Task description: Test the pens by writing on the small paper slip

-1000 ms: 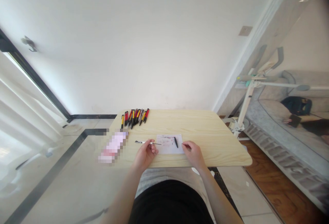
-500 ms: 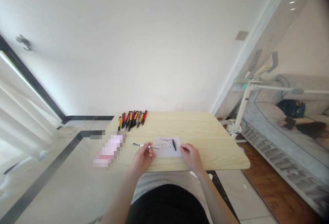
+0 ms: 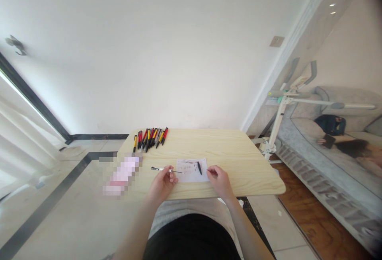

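Observation:
My left hand (image 3: 164, 179) pinches a white pen barrel (image 3: 161, 169) with a black clip end pointing left. A thin dark refill sticks out of it to the right, above the paper. My right hand (image 3: 219, 178) is closed, thumb and forefinger together, at the right edge of the paper; anything between the fingertips is too small to make out. Between the hands lies a white sheet of paper (image 3: 185, 177) with dark and reddish marks. On its right part rests a black pen piece (image 3: 199, 168), apart from both hands.
At the table's back left lies a pile of red, yellow, black and grey pens (image 3: 151, 137). A blurred pink object (image 3: 123, 172) is at the left edge of the wooden table (image 3: 232, 148). To the right are exercise equipment (image 3: 277, 120) and a sofa on which a person lies.
The view has shifted slightly, so everything sits a little further left. Both hands keep nearly the same pose, and the black piece stays on the paper.

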`<state>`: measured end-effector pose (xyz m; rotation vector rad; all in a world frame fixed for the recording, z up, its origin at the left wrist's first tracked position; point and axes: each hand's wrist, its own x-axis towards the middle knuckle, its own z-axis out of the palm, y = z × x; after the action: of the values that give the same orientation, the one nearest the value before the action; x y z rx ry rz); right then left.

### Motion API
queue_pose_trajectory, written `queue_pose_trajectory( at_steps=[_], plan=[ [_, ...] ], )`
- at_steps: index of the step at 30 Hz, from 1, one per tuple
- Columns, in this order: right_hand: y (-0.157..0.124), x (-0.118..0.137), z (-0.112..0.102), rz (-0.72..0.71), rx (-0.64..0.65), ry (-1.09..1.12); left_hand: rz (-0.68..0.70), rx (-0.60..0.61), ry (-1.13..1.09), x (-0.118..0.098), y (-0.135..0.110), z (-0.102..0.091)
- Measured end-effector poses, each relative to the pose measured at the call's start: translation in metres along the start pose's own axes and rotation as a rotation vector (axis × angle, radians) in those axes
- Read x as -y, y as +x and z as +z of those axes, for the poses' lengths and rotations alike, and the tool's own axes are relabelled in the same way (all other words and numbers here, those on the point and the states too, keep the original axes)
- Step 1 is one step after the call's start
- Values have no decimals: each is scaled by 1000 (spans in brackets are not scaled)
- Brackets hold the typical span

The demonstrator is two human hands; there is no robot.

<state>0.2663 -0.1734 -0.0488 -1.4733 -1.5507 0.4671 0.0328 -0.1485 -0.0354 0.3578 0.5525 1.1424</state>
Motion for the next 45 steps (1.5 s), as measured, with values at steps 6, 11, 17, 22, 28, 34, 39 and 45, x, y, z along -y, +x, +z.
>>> queue_pose_trajectory(
  at_steps=[6, 11, 17, 22, 28, 34, 39, 45],
  plan=[
    [0, -4, 1, 18, -15, 16, -20, 10, -19, -2, 0, 1],
    [0, -5, 0, 33, -63, 46, -15, 27, -29, -2, -1, 1],
    [1, -6, -1, 59, -111, 79, -31, 15, -19, -3, -1, 2],
    [1, -4, -1, 82, -78, 88, -31, 16, -23, -3, -1, 2],
    [-1, -3, -3, 90, -78, 23, -26, 35, -22, -3, -1, 3],
    [1, -3, -2, 96, -28, 103, -19, 46, -20, -3, -2, 3],
    [1, -4, 0, 112, -39, 90, -23, 24, -24, -3, -2, 3],
    [0, -3, -1, 122, -72, 50, -24, 31, -22, -3, -2, 3]
  ],
)
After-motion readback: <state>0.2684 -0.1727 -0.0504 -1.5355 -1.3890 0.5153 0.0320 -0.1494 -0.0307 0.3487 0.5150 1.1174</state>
